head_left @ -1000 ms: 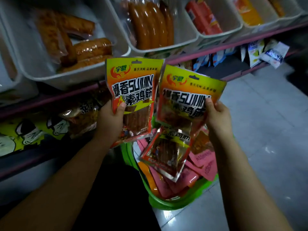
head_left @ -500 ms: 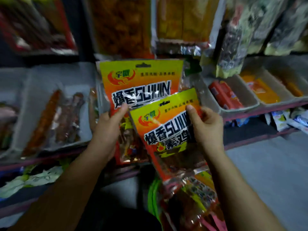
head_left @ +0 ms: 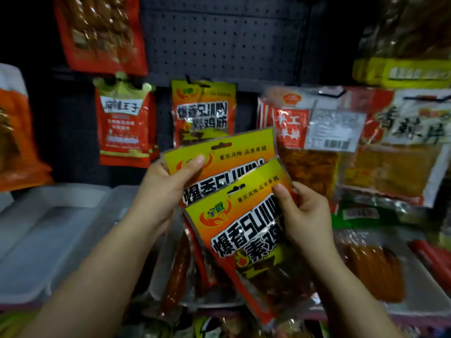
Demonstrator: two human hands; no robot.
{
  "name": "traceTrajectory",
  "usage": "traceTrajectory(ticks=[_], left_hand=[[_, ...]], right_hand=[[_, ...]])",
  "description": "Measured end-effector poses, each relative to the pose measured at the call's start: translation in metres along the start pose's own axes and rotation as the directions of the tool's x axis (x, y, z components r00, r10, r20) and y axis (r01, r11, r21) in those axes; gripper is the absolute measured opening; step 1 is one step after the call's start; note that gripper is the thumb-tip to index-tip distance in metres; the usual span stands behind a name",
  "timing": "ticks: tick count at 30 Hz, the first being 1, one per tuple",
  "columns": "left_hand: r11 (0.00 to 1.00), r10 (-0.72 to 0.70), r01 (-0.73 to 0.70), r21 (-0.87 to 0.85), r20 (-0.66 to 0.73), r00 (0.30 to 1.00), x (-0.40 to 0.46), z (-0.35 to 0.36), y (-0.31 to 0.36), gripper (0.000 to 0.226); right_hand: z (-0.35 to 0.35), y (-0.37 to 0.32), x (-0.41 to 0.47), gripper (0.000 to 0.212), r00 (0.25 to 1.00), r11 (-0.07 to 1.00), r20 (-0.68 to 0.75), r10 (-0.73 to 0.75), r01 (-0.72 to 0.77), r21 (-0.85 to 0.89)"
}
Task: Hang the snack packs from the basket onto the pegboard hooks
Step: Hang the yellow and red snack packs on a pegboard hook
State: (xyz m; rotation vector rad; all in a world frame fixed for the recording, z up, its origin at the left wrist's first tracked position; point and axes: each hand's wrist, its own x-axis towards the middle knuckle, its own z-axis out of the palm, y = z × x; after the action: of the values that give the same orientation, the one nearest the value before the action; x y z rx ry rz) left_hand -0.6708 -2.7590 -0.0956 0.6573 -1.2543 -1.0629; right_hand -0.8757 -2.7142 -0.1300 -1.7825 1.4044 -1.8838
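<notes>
Two yellow-and-orange snack packs overlap in front of me. My left hand (head_left: 166,189) grips the rear pack (head_left: 234,154) at its top left corner, thumb on the front. My right hand (head_left: 305,211) pinches the front pack (head_left: 239,228) at its right edge. Both packs tilt to the left. A matching pack (head_left: 203,111) hangs from a hook on the dark pegboard (head_left: 219,40) just above them. The basket is out of view.
Red packs (head_left: 123,128) hang to the left of the matching pack, and orange-and-white packs (head_left: 317,128) to the right. Below are white trays (head_left: 48,235) with sausages (head_left: 375,267). A large red pack (head_left: 97,30) hangs at the upper left.
My view has swung up from the basket and the floor to the pegboard. Both hands have risen with their packs, and the right pack has come in front of the left one.
</notes>
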Motion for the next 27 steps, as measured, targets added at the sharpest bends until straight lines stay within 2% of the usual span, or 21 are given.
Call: traceTrajectory(ticks=[1, 4, 6, 10, 13, 15, 20, 27], left_hand=[[0.999, 0.048, -0.048, 0.023, -0.017, 0.999, 0.009, -0.005, 0.009, 0.031], [0.985, 0.151, -0.147, 0.087, -0.038, 0.988, 0.029, -0.014, 0.026, 0.003], [0.972, 0.202, -0.192, 0.133, -0.067, 0.977, 0.039, -0.016, 0.033, 0.020], [0.930, 0.328, -0.309, 0.198, -0.076, 0.941, 0.056, -0.020, 0.048, 0.012], [0.875, 0.438, -0.407, 0.261, -0.072, 0.896, 0.067, -0.021, 0.063, 0.023], [0.846, 0.484, -0.447, 0.289, -0.066, 0.873, 0.073, -0.021, 0.073, 0.023], [0.829, 0.507, -0.466, 0.310, -0.061, 0.860, 0.084, -0.021, 0.082, 0.031], [0.851, 0.455, -0.404, 0.337, -0.088, 0.886, 0.092, -0.023, 0.069, 0.022]], right_hand=[[0.008, -0.004, 0.003, 0.022, 1.000, 1.000, -0.007, -0.009, 0.010, 0.008], [0.025, -0.015, 0.012, 0.019, 0.999, 0.999, -0.037, -0.036, 0.036, 0.010], [0.035, -0.022, 0.019, 0.016, 0.998, 0.998, -0.052, -0.041, 0.043, 0.034], [0.050, -0.037, 0.029, 0.022, 0.991, 0.991, -0.062, -0.122, 0.125, 0.047], [0.059, -0.047, 0.040, 0.025, 0.980, 0.980, -0.091, -0.180, 0.186, 0.074], [0.063, -0.052, 0.049, 0.025, 0.977, 0.977, -0.097, -0.189, 0.198, 0.085], [0.072, -0.051, 0.067, 0.018, 0.986, 0.979, -0.091, -0.136, 0.148, 0.137], [0.075, -0.035, 0.074, 0.018, 0.995, 0.989, -0.090, -0.051, 0.063, 0.137]])
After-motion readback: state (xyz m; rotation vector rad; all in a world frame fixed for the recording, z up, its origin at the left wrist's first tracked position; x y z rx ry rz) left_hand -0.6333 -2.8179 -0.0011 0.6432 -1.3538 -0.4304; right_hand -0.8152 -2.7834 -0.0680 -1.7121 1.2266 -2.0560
